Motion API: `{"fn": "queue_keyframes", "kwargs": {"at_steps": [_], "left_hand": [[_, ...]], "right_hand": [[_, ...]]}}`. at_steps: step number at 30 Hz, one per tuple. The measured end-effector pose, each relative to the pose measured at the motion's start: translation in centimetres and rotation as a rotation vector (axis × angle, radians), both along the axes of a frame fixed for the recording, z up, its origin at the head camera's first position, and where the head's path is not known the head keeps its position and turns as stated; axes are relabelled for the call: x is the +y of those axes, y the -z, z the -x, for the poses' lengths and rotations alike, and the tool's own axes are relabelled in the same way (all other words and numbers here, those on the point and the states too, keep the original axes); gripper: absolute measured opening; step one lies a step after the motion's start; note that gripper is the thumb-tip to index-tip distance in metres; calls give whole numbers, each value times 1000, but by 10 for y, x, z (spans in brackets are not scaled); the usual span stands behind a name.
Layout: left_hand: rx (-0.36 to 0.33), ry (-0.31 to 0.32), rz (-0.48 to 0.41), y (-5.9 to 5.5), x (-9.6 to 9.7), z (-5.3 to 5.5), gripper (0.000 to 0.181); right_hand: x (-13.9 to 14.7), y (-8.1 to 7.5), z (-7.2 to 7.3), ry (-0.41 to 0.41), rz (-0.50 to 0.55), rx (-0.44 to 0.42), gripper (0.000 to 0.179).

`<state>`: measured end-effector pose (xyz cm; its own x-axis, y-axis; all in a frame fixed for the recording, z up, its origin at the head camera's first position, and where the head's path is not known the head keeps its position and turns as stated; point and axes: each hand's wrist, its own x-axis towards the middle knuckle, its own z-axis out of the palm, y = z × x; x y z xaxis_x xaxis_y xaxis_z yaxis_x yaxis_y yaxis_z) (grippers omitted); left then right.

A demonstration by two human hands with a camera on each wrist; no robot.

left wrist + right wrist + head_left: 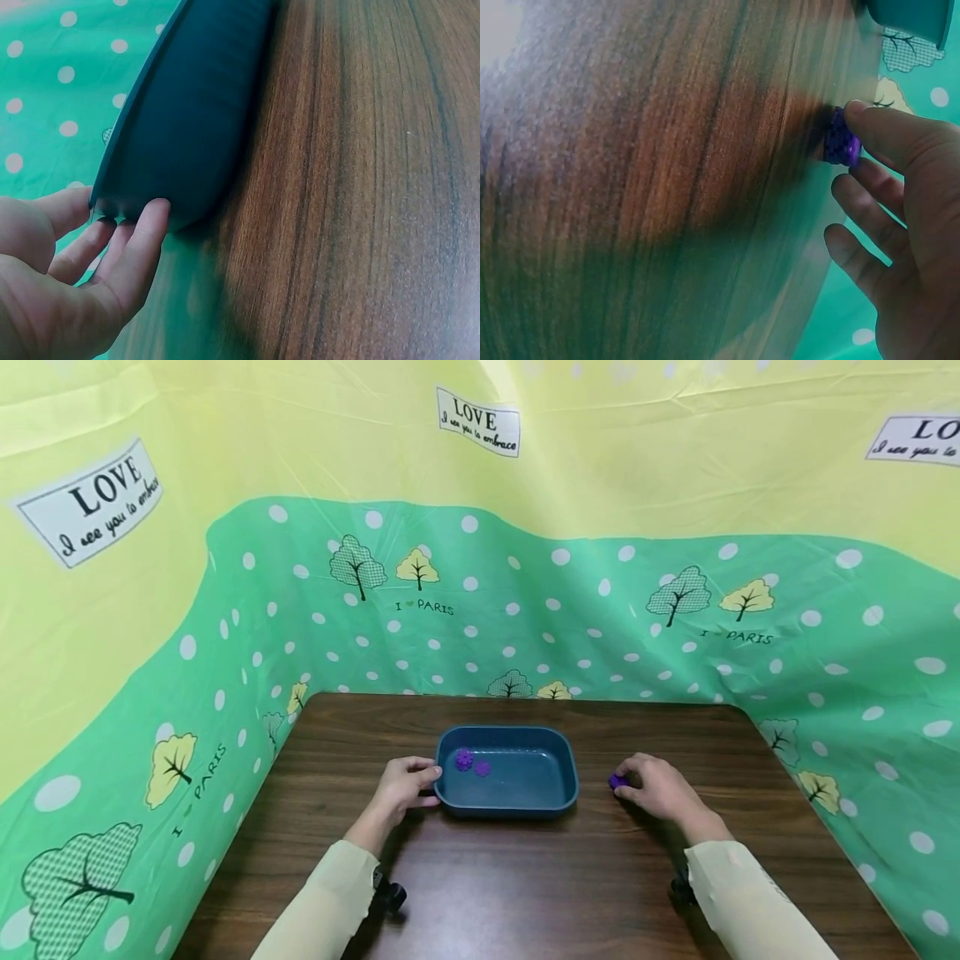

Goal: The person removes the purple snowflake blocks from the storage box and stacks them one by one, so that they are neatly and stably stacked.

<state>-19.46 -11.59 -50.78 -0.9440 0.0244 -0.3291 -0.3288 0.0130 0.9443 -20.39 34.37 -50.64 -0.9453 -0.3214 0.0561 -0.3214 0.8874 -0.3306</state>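
A dark blue rectangular tray (506, 811) with raised walls stands on the table. My left hand (405, 785) holds its left end, the thumb at the rim and the fingers against the outer wall, as the left wrist view shows too. Inside, near the left end, lies a purple toothed disc (464, 760) with a fainter purple toothed shape (483, 768) beside it. To the right of the tray, my right hand (657, 787) pinches a purple toothed piece (841, 141) between thumb and index finger, low over the wood. Its remaining fingers are spread, loosely bent.
The brown wood-grain table (510, 885) has its far edge a short way behind the tray. A green and yellow printed curtain (510, 593) hangs along the back and both sides. A dark band with a small device (391, 893) sits on the left wrist.
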Motion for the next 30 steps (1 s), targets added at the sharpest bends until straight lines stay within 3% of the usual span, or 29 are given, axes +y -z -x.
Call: {"fn": "queue_keyframes", "kwargs": {"at_steps": [16, 30], "left_hand": [[-10, 5, 3, -3, -2, 1, 36], [-8, 8, -1, -2, -1, 1, 35]], "right_hand": [[-5, -18, 9, -27, -17, 9, 29], [-36, -47, 18, -81, 18, 26, 35]]}}
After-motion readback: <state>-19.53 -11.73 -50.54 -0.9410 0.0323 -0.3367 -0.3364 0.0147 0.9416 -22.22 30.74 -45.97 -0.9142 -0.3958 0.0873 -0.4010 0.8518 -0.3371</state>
